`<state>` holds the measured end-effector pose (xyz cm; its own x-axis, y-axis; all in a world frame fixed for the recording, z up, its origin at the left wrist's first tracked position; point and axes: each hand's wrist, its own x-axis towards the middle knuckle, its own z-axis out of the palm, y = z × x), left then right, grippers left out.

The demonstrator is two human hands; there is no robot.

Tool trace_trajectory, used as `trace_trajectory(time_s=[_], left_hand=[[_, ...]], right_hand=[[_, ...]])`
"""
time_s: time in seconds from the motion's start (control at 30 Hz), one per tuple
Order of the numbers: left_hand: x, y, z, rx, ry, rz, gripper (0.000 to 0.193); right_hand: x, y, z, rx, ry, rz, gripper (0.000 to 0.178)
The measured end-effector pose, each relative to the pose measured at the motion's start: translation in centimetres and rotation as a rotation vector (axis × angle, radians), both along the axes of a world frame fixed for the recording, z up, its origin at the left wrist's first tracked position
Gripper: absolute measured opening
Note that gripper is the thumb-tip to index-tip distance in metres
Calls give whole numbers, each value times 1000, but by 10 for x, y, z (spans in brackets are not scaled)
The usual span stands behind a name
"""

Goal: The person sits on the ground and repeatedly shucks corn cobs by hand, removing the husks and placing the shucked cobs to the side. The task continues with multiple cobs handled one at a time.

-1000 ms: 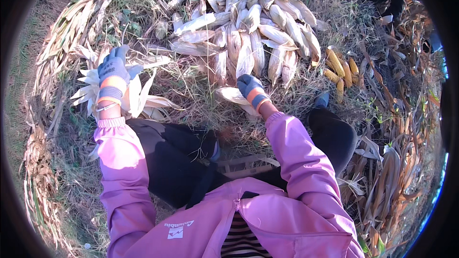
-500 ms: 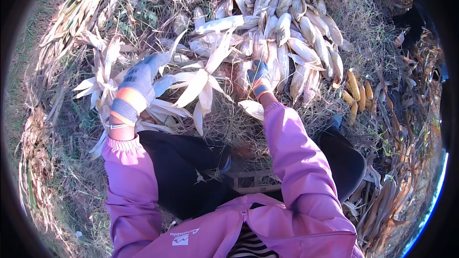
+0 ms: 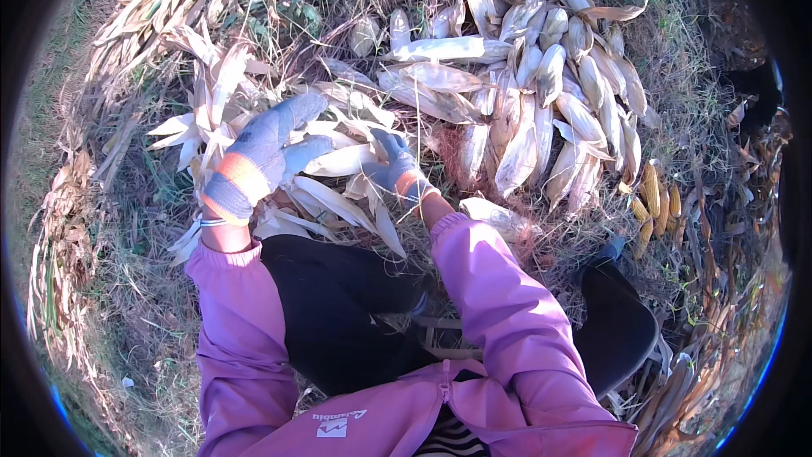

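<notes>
Both my hands wear grey gloves with orange bands. My left hand (image 3: 279,140) is at the left among pale, peeled-back corn husks (image 3: 334,203), its fingers stretched out and the thumb held apart from them. To the right of it, my right hand (image 3: 393,167) has its fingers bent around the end of a pale corn husk (image 3: 342,161) that lies between the two hands. Whether a cob is inside that husk cannot be seen. Close beyond the hands, unhusked corn ears (image 3: 440,97) lie loosely on the dry grass.
A large heap of unhusked ears (image 3: 550,76) spreads ahead and to the right. Several bare yellow cobs (image 3: 655,199) lie right of it. One husked-over ear (image 3: 499,218) rests near my right forearm. Dry stalks (image 3: 161,4) lie at the far left; my black-trousered knees flank the near ground.
My right hand has moved left from the edge of the heap to the loose husks by my left hand. The whole view has shifted, so the heap appears farther right.
</notes>
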<state>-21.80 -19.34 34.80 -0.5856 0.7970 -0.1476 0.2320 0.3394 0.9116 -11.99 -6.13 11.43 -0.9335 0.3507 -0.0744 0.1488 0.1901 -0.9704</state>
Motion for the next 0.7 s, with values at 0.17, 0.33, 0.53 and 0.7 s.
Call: trace_trajectory(time_s=[0.17, 0.33, 0.53, 0.7], left_hand=[[3, 18, -3, -289, 250, -314, 49], [-6, 20, -45, -445, 172, -545, 54], [-12, -52, -154, -982, 552, -506, 76], [23, -164, -264, -1010, 466, -122, 88]], right_hand=[[1, -65, 0, 131, -63, 209, 69], [14, -89, 2, 71, -32, 261, 47], [26, -82, -11, -313, -139, 231, 61], [50, -76, -34, -188, -112, 303, 50]])
